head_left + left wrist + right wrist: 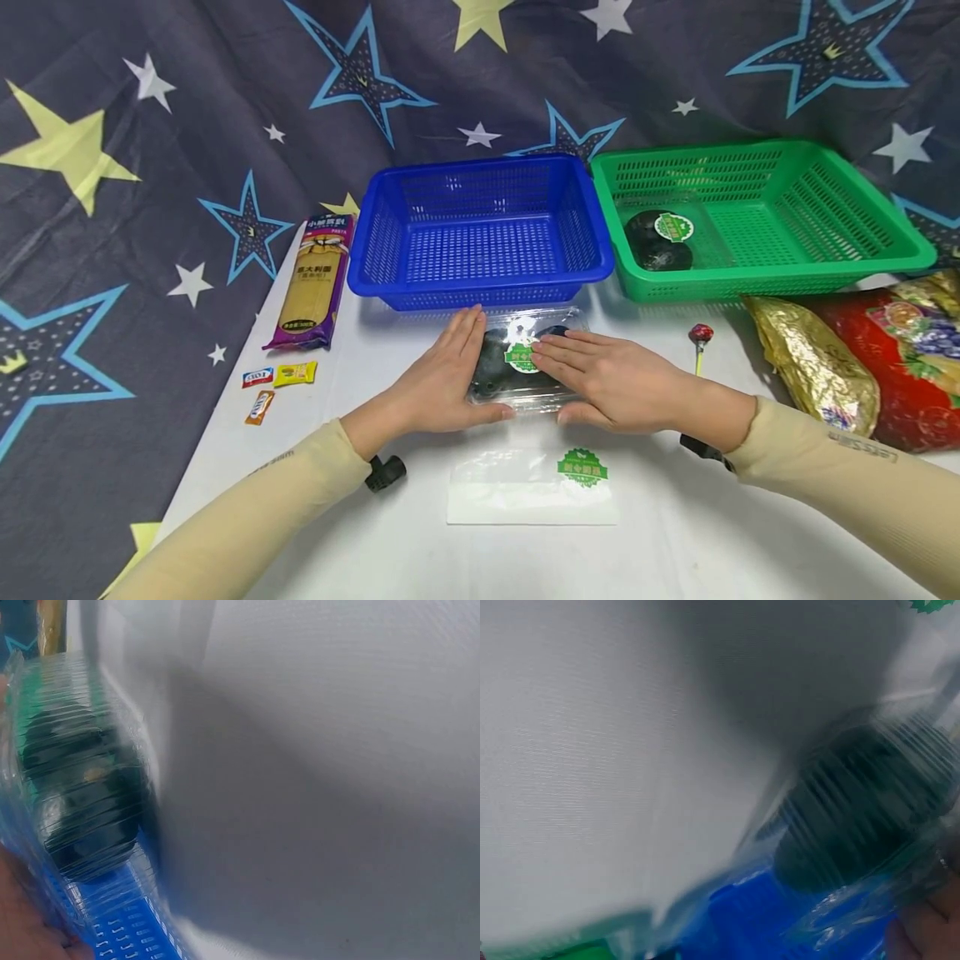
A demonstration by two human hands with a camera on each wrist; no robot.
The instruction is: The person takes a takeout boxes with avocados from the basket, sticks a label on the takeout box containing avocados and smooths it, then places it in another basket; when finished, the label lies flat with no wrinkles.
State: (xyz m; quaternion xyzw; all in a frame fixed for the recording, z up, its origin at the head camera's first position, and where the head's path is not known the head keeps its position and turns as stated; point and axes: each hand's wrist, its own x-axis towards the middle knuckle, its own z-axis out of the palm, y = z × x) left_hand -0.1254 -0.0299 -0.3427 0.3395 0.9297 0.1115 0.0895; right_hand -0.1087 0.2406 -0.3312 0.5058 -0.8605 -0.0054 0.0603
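Observation:
A clear plastic clamshell box [525,398] of dark, rounded produce lies on the white table, with a round green-and-white sticker [519,357] on its lid. My left hand [441,375] rests along the box's left end, fingers straight and thumb by the front edge. Over the right part of the lid lies my right hand [622,379], its straight fingers touching the sticker. In the left wrist view, the ribbed box wall [90,791] shows dark green produce inside. The right wrist view shows the box [862,810] beside my fingers.
Nearer me lies a sticker sheet [528,504] with a green label [582,468]. Behind stand a blue basket [480,287] and a green basket [757,287] holding another box [660,237]. Pasta [313,283] and several sweets [295,373] lie left; a lollipop [701,335] and red-gold bags [900,367] right.

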